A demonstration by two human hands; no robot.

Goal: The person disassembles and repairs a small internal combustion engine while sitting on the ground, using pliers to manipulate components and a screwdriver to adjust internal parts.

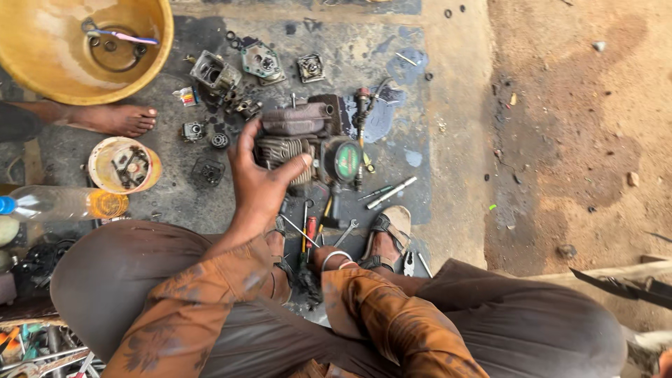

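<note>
My left hand (259, 178) grips the finned cylinder of a small dirty engine (301, 126) lying on the oil-stained concrete, thumb across the fins. The engine has a grey muffler on top and a round green cover (346, 161) at its right. My right hand (315, 271) reaches down between my sandalled feet, among the hand tools there. A metal bangle (334, 257) circles its wrist. Its fingers are hidden in dark clutter, so I cannot tell what it holds.
A large yellow basin (42, 63) sits at top left, with another person's bare foot (119, 119) beside it. A small tub of parts (105, 150), a plastic bottle (63, 203), loose engine parts (217, 73), wrenches (390, 192) and pliers (409, 263) lie around. Bare dirt lies to the right.
</note>
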